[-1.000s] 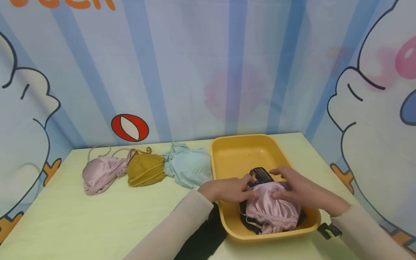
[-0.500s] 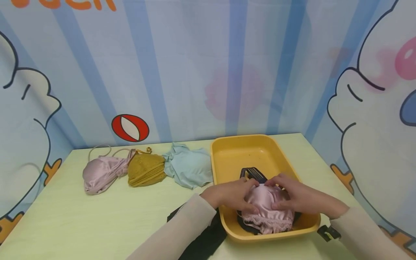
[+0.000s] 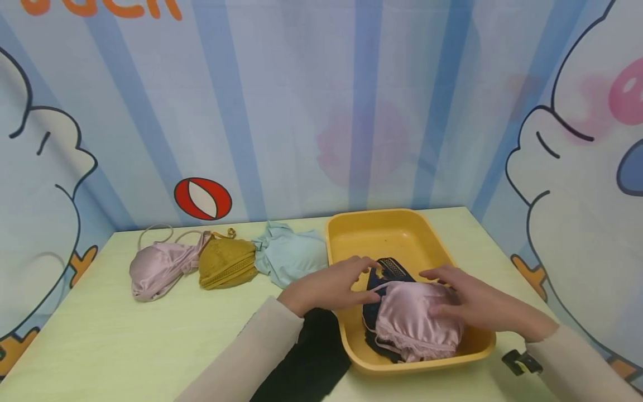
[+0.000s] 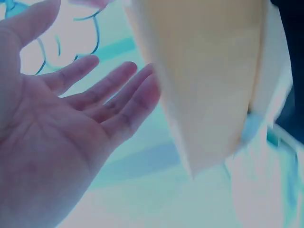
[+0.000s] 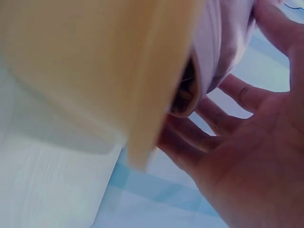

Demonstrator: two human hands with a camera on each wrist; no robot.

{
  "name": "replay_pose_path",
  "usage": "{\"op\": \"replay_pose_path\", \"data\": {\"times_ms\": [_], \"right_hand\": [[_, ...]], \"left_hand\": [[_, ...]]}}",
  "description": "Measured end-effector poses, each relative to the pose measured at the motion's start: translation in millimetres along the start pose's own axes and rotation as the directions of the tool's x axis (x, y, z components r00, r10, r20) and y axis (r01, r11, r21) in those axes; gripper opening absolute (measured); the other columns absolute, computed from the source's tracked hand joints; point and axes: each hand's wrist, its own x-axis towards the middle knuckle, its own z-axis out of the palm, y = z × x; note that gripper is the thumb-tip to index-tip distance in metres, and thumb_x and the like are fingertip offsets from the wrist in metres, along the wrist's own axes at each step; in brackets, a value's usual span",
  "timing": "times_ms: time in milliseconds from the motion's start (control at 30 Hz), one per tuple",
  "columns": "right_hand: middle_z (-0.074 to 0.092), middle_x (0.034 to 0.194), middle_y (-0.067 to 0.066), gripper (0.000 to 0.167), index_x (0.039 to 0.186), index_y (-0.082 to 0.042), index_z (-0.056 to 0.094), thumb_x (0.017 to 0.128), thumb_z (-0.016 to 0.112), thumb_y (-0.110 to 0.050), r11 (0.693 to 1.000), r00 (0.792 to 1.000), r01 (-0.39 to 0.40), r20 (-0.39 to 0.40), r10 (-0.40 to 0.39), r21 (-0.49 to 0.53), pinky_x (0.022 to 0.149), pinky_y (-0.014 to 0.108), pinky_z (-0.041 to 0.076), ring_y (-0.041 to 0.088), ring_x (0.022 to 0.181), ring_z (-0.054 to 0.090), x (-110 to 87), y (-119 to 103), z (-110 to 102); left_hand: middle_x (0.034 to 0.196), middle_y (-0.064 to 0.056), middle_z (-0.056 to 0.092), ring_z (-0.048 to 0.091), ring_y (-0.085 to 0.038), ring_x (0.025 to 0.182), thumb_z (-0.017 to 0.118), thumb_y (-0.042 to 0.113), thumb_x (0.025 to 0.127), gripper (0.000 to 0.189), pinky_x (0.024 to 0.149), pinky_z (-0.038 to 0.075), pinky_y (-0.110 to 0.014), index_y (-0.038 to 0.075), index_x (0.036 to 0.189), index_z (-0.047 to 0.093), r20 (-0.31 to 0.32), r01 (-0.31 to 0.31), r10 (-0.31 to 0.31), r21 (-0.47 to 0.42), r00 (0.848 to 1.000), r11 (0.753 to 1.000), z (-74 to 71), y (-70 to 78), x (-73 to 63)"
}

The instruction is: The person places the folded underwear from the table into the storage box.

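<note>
Head view: pink bra (image 3: 414, 312) inside yellow basin (image 3: 369, 237).

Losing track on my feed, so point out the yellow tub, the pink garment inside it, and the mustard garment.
Yellow tub (image 3: 377, 240): head view, on its bare floor toward the far end.
Pink garment (image 3: 417, 318): head view, middle of its shiny front.
Mustard garment (image 3: 226, 265): head view, middle of its upper face.

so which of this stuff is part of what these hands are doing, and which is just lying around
In use, by the look of it:
yellow tub
pink satin garment
dark garment partly under it
left hand
right hand

Apparently just lying about, outside the tub:
mauve garment
mustard garment
pale blue garment
black cloth
</note>
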Motion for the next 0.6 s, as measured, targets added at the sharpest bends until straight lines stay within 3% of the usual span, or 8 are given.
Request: {"op": "replay_pose_path", "data": {"times_ms": [233,333,467,600], "right_hand": [[0.049,0.131,0.011,0.05,0.137,-0.008,0.044,0.096,0.055,-0.034,0.999,0.997,-0.038,-0.066,0.038,-0.001,0.088,0.047,0.046,0.034,0.115,0.05,-5.2,1,-7],[0.051,0.129,0.011,0.043,0.136,-0.007,0.046,0.101,0.045,-0.032,0.996,0.988,-0.08,-0.134,0.076,-0.027,0.088,0.05,0.045,0.032,0.114,0.05,-5.5,4,-11],[0.051,0.127,0.018,0.038,0.132,0.0,0.048,0.104,0.039,-0.024,0.987,0.971,-0.138,-0.205,0.119,-0.078,0.087,0.054,0.043,0.036,0.112,0.05,-6.4,14,-15],[0.049,0.124,0.025,0.033,0.129,0.004,0.05,0.101,0.045,-0.011,0.972,0.963,-0.195,-0.21,0.166,-0.127,0.085,0.055,0.045,0.043,0.108,0.051,-6.7,24,-15]], "left_hand": [[0.127,-0.005,0.052,0.051,-0.021,0.115,0.061,0.039,0.092,0.058,0.094,0.043,-0.037,0.012,0.14,0.041,-0.137,0.027,-0.035,-0.055,0.99,0.998,-23.9,-27.5,-50.3],[0.123,-0.008,0.054,0.052,-0.024,0.112,0.063,0.038,0.091,0.056,0.092,0.044,-0.041,0.009,0.136,0.045,-0.141,0.083,-0.092,-0.072,0.986,0.994,-25.9,-44.7,-72.9],[0.118,-0.013,0.057,0.055,-0.029,0.108,0.066,0.038,0.088,0.056,0.089,0.045,-0.044,0.006,0.13,0.049,-0.022,0.191,-0.195,-0.126,0.981,0.973,-18.3,-67.8,-96.9],[0.115,-0.013,0.059,0.057,-0.028,0.106,0.07,0.039,0.085,0.059,0.086,0.045,-0.045,0.007,0.13,0.048,0.122,0.299,-0.281,-0.169,0.952,0.939,-6.3,-80.9,-113.2]]}}
